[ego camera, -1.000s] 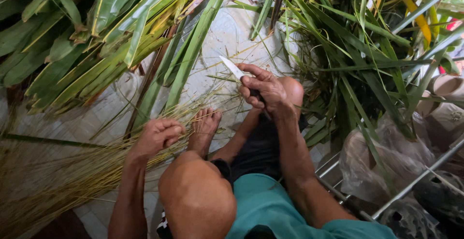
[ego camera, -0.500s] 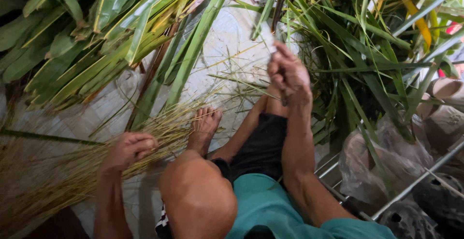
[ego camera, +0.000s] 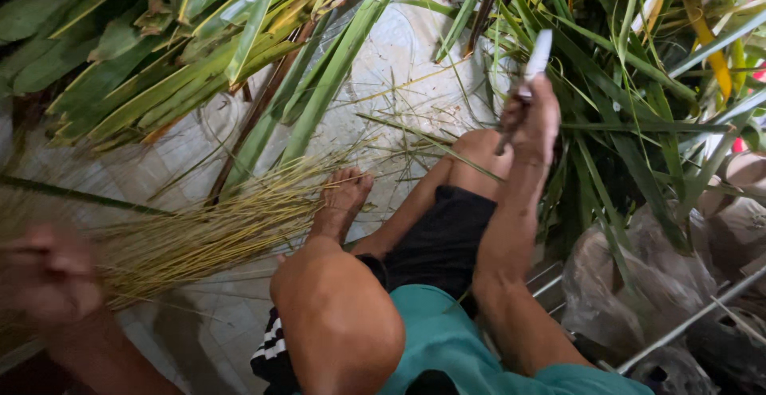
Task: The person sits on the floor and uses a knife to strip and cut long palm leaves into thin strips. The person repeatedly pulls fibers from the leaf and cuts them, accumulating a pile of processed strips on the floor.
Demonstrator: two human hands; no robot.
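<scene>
From the head camera, the person sat on a pale tiled floor [ego camera: 399, 52], one knee raised, a bare foot [ego camera: 343, 195] resting on a bundle of thin yellow-green leaf ribs [ego camera: 199, 239] that fanned out toward the floor's left edge. The right hand [ego camera: 533, 120] was closed around the handle of a small knife [ego camera: 536, 53], blade pointing up toward the heap of long green leaves [ego camera: 630, 84] at the far right. The left hand [ego camera: 48, 271] was blurred by motion at the left edge, beside the loose end of the ribs; whether it gripped any of them could not be told.

Against the frame of a second before, the knife hand had risen from in front of the knee to the edge of the leaf heap, and the blade had turned from slanting left to upright. The left hand had swept away from beside the foot, out along the bundle to its far end. This read as one rib finished and laid aside, and the knife going back for a fresh leaf. Wide green fronds [ego camera: 159, 52] lay across the far left corner.
</scene>
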